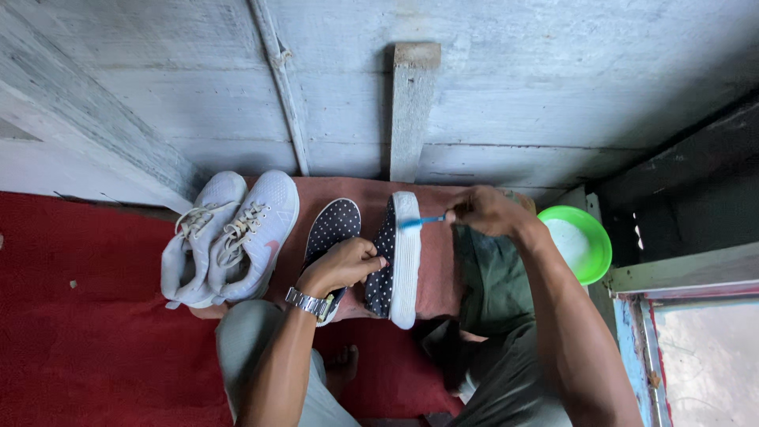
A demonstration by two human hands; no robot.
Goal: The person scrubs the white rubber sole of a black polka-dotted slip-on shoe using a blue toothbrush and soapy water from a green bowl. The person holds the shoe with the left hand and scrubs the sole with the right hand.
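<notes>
- Currently, my left hand clamps the light, soft polka-dot shoe on edge; grip its upper.
- My right hand pinches the blue toothbrush against its stiffer white sole.

Left hand curled in a grip, right hand seemingly pinching

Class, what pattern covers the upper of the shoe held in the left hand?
White polka dots on dark fabric, on the shoe; seen best in the head view.
</notes>
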